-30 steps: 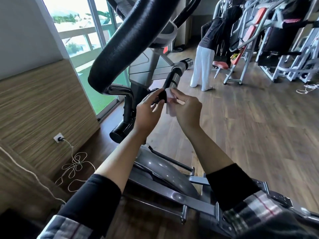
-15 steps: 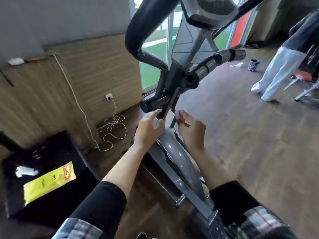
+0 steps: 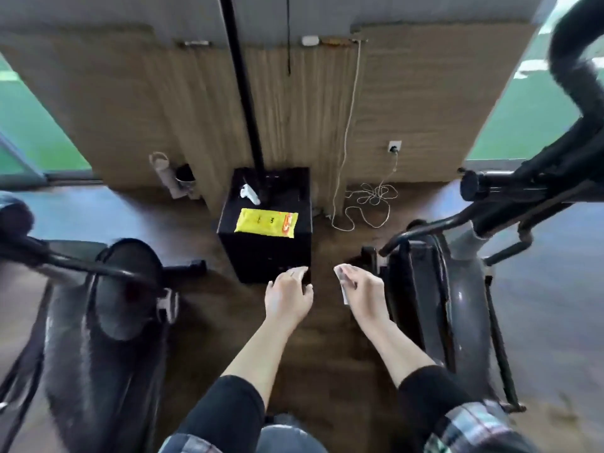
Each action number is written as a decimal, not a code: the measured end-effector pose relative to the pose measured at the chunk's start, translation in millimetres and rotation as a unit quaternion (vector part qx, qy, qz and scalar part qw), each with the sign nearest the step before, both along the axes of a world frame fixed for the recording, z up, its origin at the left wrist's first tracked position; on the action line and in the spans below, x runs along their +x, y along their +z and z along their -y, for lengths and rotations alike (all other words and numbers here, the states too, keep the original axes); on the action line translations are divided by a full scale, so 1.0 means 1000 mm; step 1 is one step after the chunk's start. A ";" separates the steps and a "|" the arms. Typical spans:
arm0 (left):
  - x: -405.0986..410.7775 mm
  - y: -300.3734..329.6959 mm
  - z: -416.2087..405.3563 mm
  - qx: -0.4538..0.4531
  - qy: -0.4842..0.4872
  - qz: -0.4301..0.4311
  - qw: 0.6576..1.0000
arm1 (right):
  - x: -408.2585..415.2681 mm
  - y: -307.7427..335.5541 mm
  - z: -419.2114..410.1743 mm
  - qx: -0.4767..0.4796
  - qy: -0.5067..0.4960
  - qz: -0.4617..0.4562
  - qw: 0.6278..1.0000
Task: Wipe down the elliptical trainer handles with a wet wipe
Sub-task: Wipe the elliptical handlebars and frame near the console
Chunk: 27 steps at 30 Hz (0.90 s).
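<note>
Now right hand (image 3: 362,289) fingers pinching a white wet wipe (image 3: 342,285), left hand (image 3: 287,294) fingers loosely curled and holding nothing, both just short of a black box (image 3: 268,253) bearing a yellow wipe packet (image 3: 266,222), elliptical trainer (image 3: 457,289) beside the right arm.

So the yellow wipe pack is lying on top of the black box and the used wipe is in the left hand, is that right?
Not quite. In the head view the wipe is in the right hand; the left hand holds nothing. The yellow wipe pack does lie on top of the black box.
</note>
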<state>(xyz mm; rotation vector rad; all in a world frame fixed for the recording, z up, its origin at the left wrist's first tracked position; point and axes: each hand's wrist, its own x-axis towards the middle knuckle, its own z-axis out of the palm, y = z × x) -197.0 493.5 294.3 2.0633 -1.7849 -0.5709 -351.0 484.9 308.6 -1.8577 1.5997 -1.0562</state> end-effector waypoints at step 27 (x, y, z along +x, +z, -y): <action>0.334 0.052 -0.124 -0.030 0.514 0.058 0.856 | 0.403 0.044 0.008 -0.018 0.476 0.072 0.877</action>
